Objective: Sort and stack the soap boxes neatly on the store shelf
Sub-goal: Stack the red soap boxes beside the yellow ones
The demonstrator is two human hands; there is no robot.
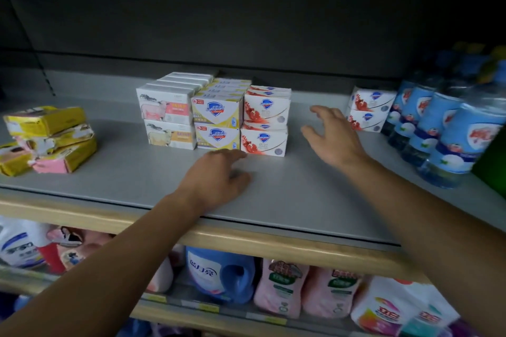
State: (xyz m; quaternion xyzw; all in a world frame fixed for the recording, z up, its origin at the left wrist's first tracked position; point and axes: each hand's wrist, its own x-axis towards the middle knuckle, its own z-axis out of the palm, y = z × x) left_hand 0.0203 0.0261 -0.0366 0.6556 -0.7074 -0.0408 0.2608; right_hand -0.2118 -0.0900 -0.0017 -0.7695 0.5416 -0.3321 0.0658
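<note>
Three neat double-height rows of soap boxes stand mid-shelf: white boxes with a cow picture (165,115), yellow Safeguard boxes (217,120) and red-and-white Safeguard boxes (265,123). Two more red-and-white boxes (369,112) are stacked apart at the right, beside the bottles. My left hand (216,180) rests on the grey shelf (287,200) just in front of the yellow and red stacks, fingers relaxed, holding nothing. My right hand (331,134) hovers open between the middle stacks and the right-hand pair, fingers spread, touching no box.
A loose pile of torn yellow and pink soap packets (46,139) lies at the shelf's left end. Blue-labelled bottles (438,128) crowd the right end. Detergent bottles and pink pouches (282,290) fill the shelf below the wooden front edge.
</note>
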